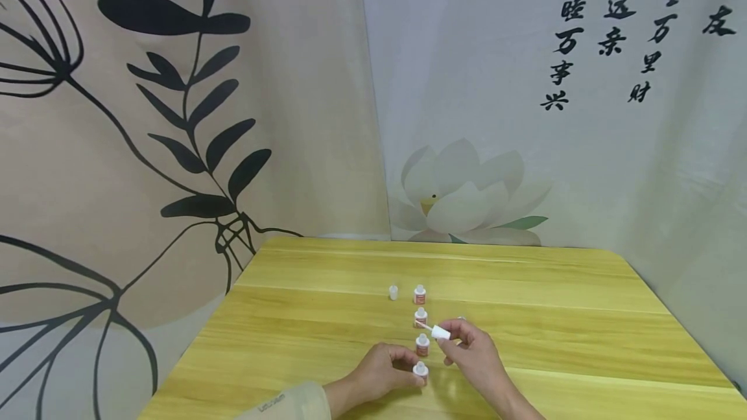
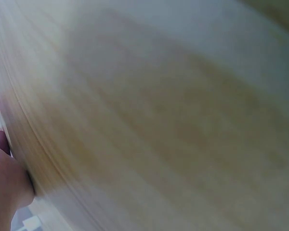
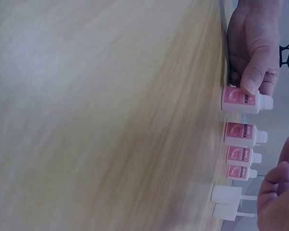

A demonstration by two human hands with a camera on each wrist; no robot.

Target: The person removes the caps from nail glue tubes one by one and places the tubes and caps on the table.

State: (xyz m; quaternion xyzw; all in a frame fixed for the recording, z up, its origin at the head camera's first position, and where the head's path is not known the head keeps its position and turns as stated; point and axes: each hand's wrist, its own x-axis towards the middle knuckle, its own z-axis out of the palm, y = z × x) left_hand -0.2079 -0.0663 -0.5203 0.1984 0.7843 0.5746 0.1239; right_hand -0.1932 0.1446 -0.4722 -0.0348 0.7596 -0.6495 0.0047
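Note:
Several small white bottles with red labels stand in a row. My left hand (image 1: 385, 371) grips the nearest bottle (image 1: 420, 371), thumb and fingers around its body; the right wrist view shows the same bottle (image 3: 241, 100) upright on the table. My right hand (image 1: 475, 352) pinches a white cap (image 1: 441, 333) with a thin stem pointing left over the row. Behind the held bottle stand a second bottle (image 1: 423, 345), a third bottle (image 1: 420, 318), partly crossed by the stem, and the farthest bottle (image 1: 419, 295). Only the edge of my left hand (image 2: 9, 180) shows in the left wrist view.
Left of the farthest bottle sits a small whitish piece (image 1: 393, 292). Two white caps (image 3: 226, 195) stand stems up near my right hand in the right wrist view. The wooden table (image 1: 292, 316) ends at a printed curtain (image 1: 315, 115).

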